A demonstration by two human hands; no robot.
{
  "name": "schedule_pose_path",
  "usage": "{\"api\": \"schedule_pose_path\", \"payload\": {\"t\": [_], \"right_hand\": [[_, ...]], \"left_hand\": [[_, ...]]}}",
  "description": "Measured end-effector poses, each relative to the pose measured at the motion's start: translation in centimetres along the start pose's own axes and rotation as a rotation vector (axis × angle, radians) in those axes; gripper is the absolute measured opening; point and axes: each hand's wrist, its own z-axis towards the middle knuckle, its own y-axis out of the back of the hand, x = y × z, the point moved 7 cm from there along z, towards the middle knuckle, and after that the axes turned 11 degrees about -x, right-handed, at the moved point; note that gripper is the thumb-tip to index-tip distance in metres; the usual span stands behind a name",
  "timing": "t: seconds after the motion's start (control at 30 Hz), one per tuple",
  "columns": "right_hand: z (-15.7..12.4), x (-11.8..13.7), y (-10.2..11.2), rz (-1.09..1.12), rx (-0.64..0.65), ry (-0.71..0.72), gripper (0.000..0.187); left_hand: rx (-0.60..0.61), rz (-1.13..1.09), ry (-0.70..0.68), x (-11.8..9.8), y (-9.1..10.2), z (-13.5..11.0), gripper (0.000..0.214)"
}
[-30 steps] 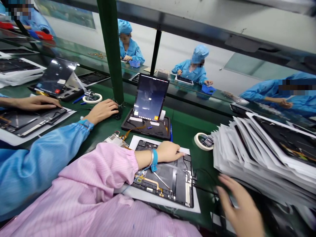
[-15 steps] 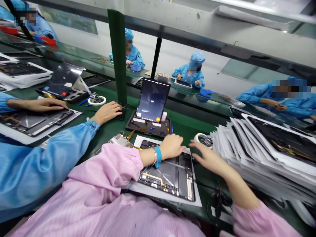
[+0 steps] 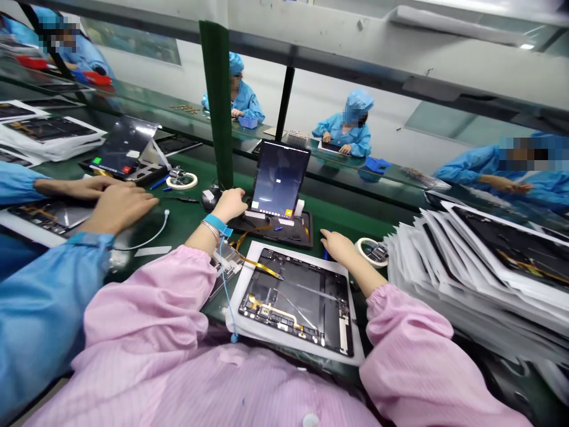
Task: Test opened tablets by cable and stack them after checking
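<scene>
My left hand point(image 3: 229, 204) reaches out beside the left edge of an upright tablet screen point(image 3: 280, 178), fingers loosely bent and apart; whether it touches the screen I cannot tell. A blue wrist strap point(image 3: 217, 225) with a coiled cord circles that wrist. My right hand point(image 3: 336, 244) is open by a blue pen point(image 3: 326, 254), beyond the far right corner of an opened tablet housing point(image 3: 302, 296). The housing lies on a white sheet point(image 3: 240, 284), its inner parts and a yellow flex cable point(image 3: 262, 267) showing. The screen leans on a black tray point(image 3: 306, 222).
A tall stack of tablet parts between white sheets point(image 3: 422, 273) stands at right, beside a white tape roll point(image 3: 371, 252). A co-worker's hands point(image 3: 118, 204) work at left near a white cable point(image 3: 153, 240) and a black mouse point(image 3: 212, 197). Other people sit behind the glass shelf.
My left hand has moved from over the housing to the left and away, beside the screen. My right hand has shifted left. The co-worker's hand has left the mouse.
</scene>
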Motion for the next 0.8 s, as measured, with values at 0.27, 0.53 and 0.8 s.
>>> {"api": "schedule_pose_path", "payload": {"t": [0.27, 0.53, 0.8], "right_hand": [[-2.5, -2.3, 3.0, 0.027, -0.118, -0.118, 0.038], [-2.2, -0.9, 1.6, 0.302, -0.082, -0.112, 0.031], [-10.3, -2.4, 6.9, 1.179, -0.318, -0.235, 0.018]], "left_hand": [[-0.037, -0.001, -0.013, 0.9, -3.1, 0.3, 0.032], [-0.168, -0.07, -0.06, -1.0, 0.4, -1.5, 0.042], [0.653, -0.219, -0.404, -9.2, -2.2, -10.0, 0.03]]}}
